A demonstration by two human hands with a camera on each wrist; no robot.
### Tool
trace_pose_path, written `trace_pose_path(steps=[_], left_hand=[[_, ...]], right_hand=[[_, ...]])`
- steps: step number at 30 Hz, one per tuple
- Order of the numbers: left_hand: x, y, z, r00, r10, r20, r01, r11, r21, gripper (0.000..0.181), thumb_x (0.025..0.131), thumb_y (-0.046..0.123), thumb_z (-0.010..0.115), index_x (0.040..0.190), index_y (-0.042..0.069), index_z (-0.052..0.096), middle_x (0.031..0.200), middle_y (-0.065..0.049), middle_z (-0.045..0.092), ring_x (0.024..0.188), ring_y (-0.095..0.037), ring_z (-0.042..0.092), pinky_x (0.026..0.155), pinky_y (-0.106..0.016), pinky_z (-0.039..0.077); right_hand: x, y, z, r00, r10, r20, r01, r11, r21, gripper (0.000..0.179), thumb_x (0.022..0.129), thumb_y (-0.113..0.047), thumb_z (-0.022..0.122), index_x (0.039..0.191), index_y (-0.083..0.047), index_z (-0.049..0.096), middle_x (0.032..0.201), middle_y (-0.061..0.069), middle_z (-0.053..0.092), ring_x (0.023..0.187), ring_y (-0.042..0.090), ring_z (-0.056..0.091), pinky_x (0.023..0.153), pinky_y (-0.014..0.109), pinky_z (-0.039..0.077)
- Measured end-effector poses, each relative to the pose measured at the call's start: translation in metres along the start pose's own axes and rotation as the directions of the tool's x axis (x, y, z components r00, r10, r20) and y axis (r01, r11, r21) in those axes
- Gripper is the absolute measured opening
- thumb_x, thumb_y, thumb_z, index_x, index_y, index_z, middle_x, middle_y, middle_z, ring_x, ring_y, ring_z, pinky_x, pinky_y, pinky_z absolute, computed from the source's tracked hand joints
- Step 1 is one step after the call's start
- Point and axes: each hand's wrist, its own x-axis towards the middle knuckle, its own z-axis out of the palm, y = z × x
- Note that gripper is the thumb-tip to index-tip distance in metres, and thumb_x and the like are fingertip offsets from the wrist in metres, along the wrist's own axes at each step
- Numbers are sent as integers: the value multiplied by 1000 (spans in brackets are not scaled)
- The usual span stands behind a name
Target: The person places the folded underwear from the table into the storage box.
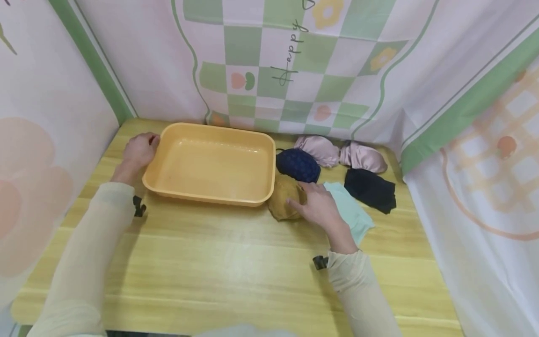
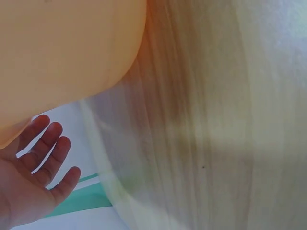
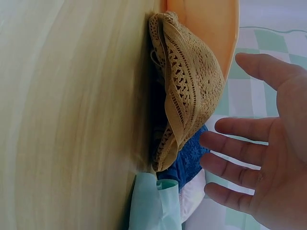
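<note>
A yellow plastic basin (image 1: pixel 210 202) stands on the wooden table. At its left end is my left hand (image 1: pixel 140 150), close against the outer wall; in the left wrist view its fingers (image 2: pixel 57 151) are spread and loosely bent, and the thumb is hidden. A folded mustard lace bra (image 1: pixel 281 199) lies by the basin's right front corner. My right hand (image 1: pixel 319 206) hovers at the bra's right side, and the right wrist view shows its fingers (image 3: pixel 235 148) spread, with a gap between them and the lace (image 3: pixel 196 86).
Behind the mustard bra lies a navy bra (image 1: pixel 298 164), with a shiny pink bra (image 1: pixel 363 157) at the back. A mint-green folded cloth (image 1: pixel 351 210) and a black folded cloth (image 1: pixel 370 189) lie to the right. Printed curtains (image 1: pixel 248 47) hang around the table.
</note>
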Motion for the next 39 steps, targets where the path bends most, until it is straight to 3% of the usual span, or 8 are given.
trace_pose_path(steps=[8, 15, 39], left_hand=[[-2, 0, 2, 1000, 5, -3, -5, 1000, -2, 60, 109, 41, 20, 138, -2, 50, 122, -29, 58, 107, -42, 54, 94, -60, 45], [-1, -1, 1, 1000, -17, 18, 17, 1000, -8, 64, 109, 43, 18, 144, -2, 46, 136, -32, 53, 123, -50, 50, 103, -64, 41], [-4, -2, 4, 994, -79, 72, 82, 996, -36, 74, 107, 51, 11, 149, -3, 39, 145, -35, 45, 133, -54, 41, 114, -64, 34]], right_hand=[[1, 1, 3, 1000, 0, -2, 0, 1000, -6, 73, 93, -60, 59, 145, -9, 51, 140, 21, 58, 127, 43, 53, 105, 59, 46], [5, 2, 8, 1000, -9, -11, 9, 1000, -14, 77, 91, -61, 61, 144, -6, 51, 137, 21, 59, 126, 42, 53, 104, 56, 47], [12, -2, 21, 998, 54, 36, -54, 999, -1, 104, 76, -70, 71, 152, -6, 39, 143, 23, 51, 132, 44, 47, 109, 56, 43]])
